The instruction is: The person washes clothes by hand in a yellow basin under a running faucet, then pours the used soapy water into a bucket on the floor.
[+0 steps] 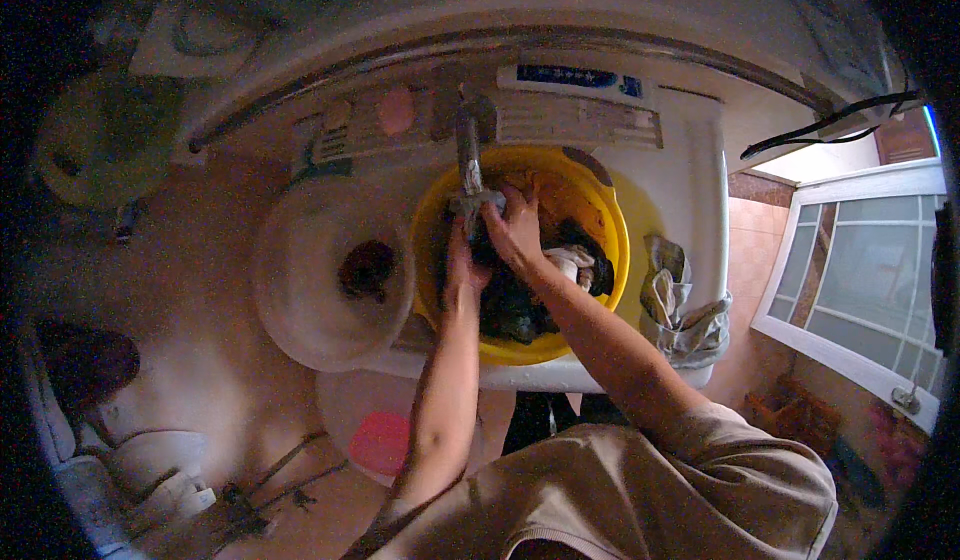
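Under a metal faucet (469,147), a yellow plastic basin (621,252) stands in a white sink. Dark wet clothes (517,312) lie in the basin, along with a pale cloth (574,260) at its right side. My left hand (465,256) is inside the basin, just below the faucet, against a dark bundle. Across from it, my right hand (516,222) bends its fingers over a small greyish, wet-looking thing at the faucet's mouth; what that thing is cannot be told. A translucent basin (277,282) holding a small dark cloth (367,269) adjoins the yellow basin on the left.
A grey cloth (675,320) hangs over the sink's right edge. Behind the faucet lie a toothpaste box (577,84) and a pink oval thing (396,110). A pink plastic thing (381,442) is below at left. A white-framed glass window or door (862,260) stands at right.
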`<state>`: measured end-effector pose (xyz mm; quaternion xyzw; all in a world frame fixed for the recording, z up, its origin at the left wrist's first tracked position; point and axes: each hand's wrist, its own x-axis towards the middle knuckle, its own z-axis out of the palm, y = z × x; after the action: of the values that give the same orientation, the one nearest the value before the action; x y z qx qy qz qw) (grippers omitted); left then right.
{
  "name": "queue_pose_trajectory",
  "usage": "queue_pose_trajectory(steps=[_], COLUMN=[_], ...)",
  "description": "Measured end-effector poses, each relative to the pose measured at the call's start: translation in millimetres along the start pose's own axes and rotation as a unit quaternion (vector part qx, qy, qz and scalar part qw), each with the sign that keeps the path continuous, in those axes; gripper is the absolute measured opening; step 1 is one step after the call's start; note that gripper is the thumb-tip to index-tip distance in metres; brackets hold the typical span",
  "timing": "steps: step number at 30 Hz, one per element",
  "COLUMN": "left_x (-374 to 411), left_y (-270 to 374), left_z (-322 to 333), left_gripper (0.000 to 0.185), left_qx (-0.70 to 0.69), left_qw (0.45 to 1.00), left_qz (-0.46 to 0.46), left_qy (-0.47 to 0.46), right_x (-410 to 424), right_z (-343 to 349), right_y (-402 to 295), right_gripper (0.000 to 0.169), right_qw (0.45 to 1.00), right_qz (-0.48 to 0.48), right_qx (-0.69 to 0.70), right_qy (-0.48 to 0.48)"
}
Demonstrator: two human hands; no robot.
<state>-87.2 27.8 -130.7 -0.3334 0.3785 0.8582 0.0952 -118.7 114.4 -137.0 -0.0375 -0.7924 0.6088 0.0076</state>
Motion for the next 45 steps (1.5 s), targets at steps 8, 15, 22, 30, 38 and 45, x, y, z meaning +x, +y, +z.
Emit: queue_pose_trajectory(steps=[8,15,22,30,38,45], left_x=[38.3,34.4,33.5,19.8,26.3,20.7], left_y=[-19.6,-40.9,-29.0,-33.5,-52.0,-24.8], left_z=[-39.7,-22.6,-39.0,-34.3,-28.2,-64.4], left_gripper=[0.051,0.05,0.049,0.047,0.046,0.043], left_qx=[-0.004,-0.109,-0.125,-0.158,-0.221,-0.171], left_qw=[0.987,0.989,0.985,0.978,0.973,0.967], left_qz=[0.055,0.012,0.038,0.055,-0.001,0.112], left_qy=[-0.149,-0.102,-0.113,-0.129,-0.07,-0.151], right_x=[-45.5,23.1,-22.9,-19.4,9.7,-53.2], right_z=[-12.6,24.1,32.0,20.3,28.8,-6.4], right_y=[-16.6,27.9,29.5,30.1,27.2,-20.2], right_gripper=[0.03,0.031,0.046,0.038,0.04,0.042], right_qw=[0.914,0.915,0.957,0.958,0.99,0.948], right_qz=[-0.325,-0.241,-0.193,-0.172,-0.049,-0.278], right_qx=[-0.228,-0.31,-0.143,-0.118,-0.124,-0.032], right_qy=[-0.086,0.093,-0.16,-0.198,-0.054,-0.151])
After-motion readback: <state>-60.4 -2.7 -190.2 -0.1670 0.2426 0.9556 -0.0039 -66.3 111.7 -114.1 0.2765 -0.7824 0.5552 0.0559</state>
